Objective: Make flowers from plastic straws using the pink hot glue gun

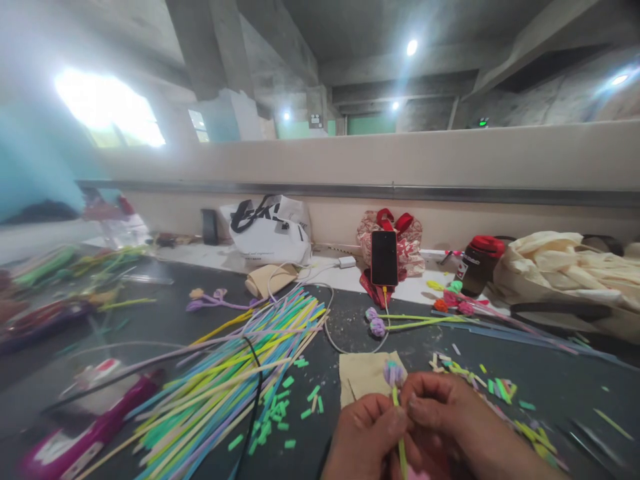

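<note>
Left hand [367,430] grasping one flower [393,373], right hand [445,408] bunching alongside, its hold unclear, two purple blooms [377,327] lying beyond, held flower showing lilac and blue.

Nearer us than the phone [384,257], our left hand [367,433] holds the green stem [401,447] of a purple-and-blue flower [393,373], our right hand [447,407] close against it. Left of the phone we have a white bag [273,233]; nearer and left of it, a bundle of coloured stems [240,383] spreads over the desk [565,373]. Right of the phone we see a dark jar [475,270] with a red lid, then a cream bag [560,280].
</note>
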`<control>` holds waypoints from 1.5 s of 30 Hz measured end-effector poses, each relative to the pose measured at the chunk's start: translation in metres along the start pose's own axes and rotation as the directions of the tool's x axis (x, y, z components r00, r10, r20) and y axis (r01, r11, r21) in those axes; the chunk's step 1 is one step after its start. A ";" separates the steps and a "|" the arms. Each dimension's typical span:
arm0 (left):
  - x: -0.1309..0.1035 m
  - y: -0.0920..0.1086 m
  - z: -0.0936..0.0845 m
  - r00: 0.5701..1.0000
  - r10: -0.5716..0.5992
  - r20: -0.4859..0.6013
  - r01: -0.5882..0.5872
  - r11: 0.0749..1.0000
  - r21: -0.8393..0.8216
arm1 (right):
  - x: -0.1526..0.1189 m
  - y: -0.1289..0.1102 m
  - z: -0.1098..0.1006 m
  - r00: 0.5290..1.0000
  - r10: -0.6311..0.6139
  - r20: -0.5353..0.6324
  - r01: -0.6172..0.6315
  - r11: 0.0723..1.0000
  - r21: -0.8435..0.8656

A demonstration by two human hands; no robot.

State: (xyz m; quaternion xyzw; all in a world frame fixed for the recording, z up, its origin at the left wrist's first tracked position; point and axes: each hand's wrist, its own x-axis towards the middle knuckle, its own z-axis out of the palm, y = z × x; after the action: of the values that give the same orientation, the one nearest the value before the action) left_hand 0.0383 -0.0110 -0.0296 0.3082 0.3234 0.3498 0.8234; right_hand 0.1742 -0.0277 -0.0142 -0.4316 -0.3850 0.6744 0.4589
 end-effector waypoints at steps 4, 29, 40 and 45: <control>0.002 0.000 -0.002 0.999 -0.004 -0.034 0.003 0.999 -0.036 | 0.003 0.008 0.001 1.000 0.010 -0.023 -0.008 0.995 0.096; 0.002 0.005 -0.002 0.998 -0.065 -0.020 0.063 0.995 -0.076 | 0.006 0.010 -0.010 0.995 0.082 0.054 -0.087 0.990 0.109; -0.007 0.008 -0.002 0.989 -0.141 0.040 0.145 0.979 -0.142 | -0.014 -0.043 -0.004 0.880 -0.374 0.292 0.443 0.423 -0.790; 0.001 0.010 -0.003 0.973 -0.203 0.113 0.204 0.979 0.005 | -0.014 -0.051 -0.015 0.826 -0.444 0.347 0.510 0.330 -0.794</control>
State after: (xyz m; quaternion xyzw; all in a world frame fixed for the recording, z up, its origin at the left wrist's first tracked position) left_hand 0.0324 -0.0039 -0.0245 0.2900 0.3049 0.2467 0.8730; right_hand 0.2061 -0.0244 0.0305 -0.4456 -0.7921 0.2372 0.3432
